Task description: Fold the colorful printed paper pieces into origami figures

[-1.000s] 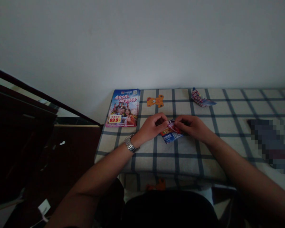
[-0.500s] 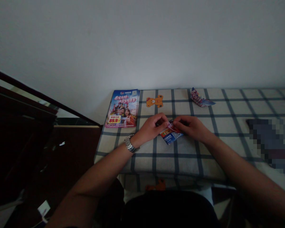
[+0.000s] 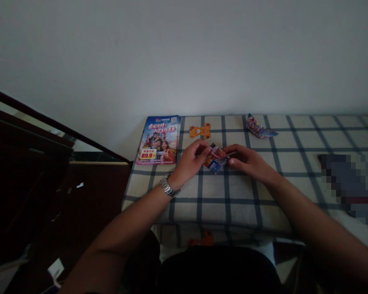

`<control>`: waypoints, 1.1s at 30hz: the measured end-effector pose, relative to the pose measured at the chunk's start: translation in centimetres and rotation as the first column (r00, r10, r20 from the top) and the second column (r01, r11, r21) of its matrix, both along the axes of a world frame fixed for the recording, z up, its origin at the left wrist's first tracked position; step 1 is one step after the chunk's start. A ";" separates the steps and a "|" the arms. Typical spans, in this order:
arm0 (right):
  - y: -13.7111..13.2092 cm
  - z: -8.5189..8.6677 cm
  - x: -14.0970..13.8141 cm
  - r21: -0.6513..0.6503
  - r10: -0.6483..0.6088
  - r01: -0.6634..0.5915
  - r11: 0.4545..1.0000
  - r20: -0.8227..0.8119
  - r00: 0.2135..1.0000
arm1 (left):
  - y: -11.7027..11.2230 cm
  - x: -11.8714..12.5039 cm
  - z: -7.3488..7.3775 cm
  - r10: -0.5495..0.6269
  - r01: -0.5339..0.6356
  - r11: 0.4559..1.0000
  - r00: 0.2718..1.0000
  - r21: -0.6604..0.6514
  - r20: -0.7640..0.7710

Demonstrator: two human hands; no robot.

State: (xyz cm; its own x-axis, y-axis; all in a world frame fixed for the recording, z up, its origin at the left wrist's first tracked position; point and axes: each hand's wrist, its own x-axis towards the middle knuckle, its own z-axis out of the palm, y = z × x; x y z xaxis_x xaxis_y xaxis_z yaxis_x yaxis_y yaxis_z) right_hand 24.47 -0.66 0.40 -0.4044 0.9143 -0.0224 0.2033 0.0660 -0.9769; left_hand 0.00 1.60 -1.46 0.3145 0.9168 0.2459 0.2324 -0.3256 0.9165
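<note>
A small folded piece of printed paper [image 3: 216,159], red and blue, is held between both my hands just above the checked tablecloth [image 3: 251,192]. My left hand [image 3: 191,160], with a metal watch on its wrist, pinches the paper's left edge. Its right edge is pinched by my right hand [image 3: 244,160]. Both hands are closed on the paper, which is tilted up off the table.
A colourful flyer [image 3: 159,139] lies at the table's far left corner. An orange bear print [image 3: 200,130] shows on the cloth behind my hands. Another folded paper shape [image 3: 259,127] sits near the wall. A blurred dark object [image 3: 351,179] lies at right. Dark wooden furniture [image 3: 49,188] stands left.
The folded paper lay flat under my fingers; now both hands have lifted it and tilted it up, a little farther from me.
</note>
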 end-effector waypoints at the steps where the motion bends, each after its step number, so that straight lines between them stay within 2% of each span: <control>1: 0.0 -0.1 -0.1 -0.013 -0.001 0.001 1.000 -0.014 1.000 | 0.0 0.0 0.0 -0.002 0.002 1.000 1.000 0.005 0.002; 10: 0.4 -0.6 0.2 0.058 -0.126 0.129 0.990 -0.052 0.991 | 0.1 -0.1 -0.7 -0.037 0.040 0.998 0.998 -0.051 0.057; 13: 0.6 -0.9 0.4 0.080 -0.139 0.142 0.987 -0.047 0.989 | -0.1 0.0 -0.7 -0.040 0.040 0.998 0.999 -0.050 0.013; 17: 0.8 -1.0 0.5 0.077 -0.146 0.147 0.986 -0.017 0.989 | -0.4 0.0 -0.5 -0.021 0.023 0.999 0.998 0.031 -0.052; 19: 0.8 -0.9 0.6 0.079 -0.143 0.142 0.987 0.014 0.990 | -0.6 0.0 -0.2 0.005 0.008 0.990 0.996 0.141 -0.090; 22: 0.9 -0.8 0.6 0.104 -0.135 0.128 0.986 0.062 0.989 | -0.8 0.0 0.5 -0.052 0.110 0.958 0.975 0.263 -0.217; 25: 1.0 -1.0 0.6 0.127 -0.122 0.110 0.986 0.089 0.989 | -1.1 0.1 1.0 -0.127 0.204 0.946 0.948 0.252 -0.292; 33: 1.2 -2.0 0.4 0.157 -0.175 0.152 0.976 0.139 0.975 | -1.2 0.6 0.7 -0.046 0.133 0.964 0.937 0.229 -0.347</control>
